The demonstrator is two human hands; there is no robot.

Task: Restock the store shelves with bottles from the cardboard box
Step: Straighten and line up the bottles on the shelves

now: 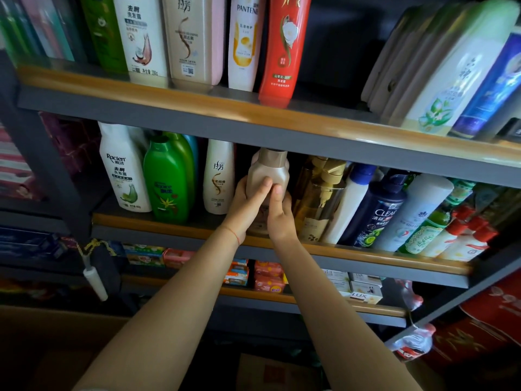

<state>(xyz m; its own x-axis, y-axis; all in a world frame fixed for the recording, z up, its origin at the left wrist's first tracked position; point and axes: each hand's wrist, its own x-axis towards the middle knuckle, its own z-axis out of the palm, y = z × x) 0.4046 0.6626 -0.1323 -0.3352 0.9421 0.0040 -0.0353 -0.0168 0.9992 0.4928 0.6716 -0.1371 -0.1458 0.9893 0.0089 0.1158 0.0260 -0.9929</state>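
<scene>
Head view: both hands (248, 206) grip a beige bottle (269, 172) near the CLEAR bottle (376, 213).

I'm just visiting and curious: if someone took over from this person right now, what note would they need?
Left hand: holds the beige bottle from its left side.
Right hand: holds the same bottle from the right, thumb on its front.
Bottle: on the middle shelf, between a white bottle and a gold pump bottle; whether it is fully set down cannot be told.
Done: the shelves hold many bottles.
Left: release it, then fetch the next; the box's contents are not visible.
</scene>
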